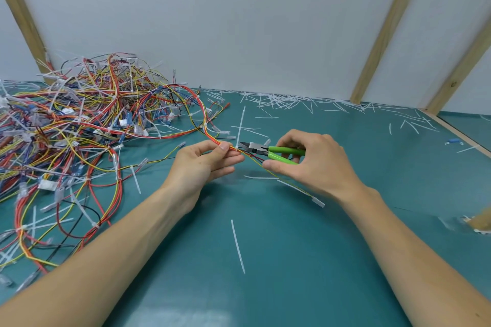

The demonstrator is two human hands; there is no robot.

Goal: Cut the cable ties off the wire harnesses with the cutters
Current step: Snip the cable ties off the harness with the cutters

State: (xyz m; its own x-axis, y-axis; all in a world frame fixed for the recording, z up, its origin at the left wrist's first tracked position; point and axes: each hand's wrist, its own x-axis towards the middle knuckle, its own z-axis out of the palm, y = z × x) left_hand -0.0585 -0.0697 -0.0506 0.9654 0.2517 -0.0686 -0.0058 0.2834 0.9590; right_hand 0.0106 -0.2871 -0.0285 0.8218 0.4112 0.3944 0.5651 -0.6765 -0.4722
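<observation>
My left hand pinches a wire harness of red, orange and yellow wires between thumb and fingers. A white cable tie stands up from the harness just right of my thumb. My right hand grips green-handled cutters, whose metal jaws point left and sit at the base of that tie. The harness runs on under the cutters and ends in a clear connector on the mat.
A big tangled heap of wire harnesses with white ties fills the left of the teal mat. Cut tie pieces litter the back edge by the white wall. One long cut tie lies between my forearms.
</observation>
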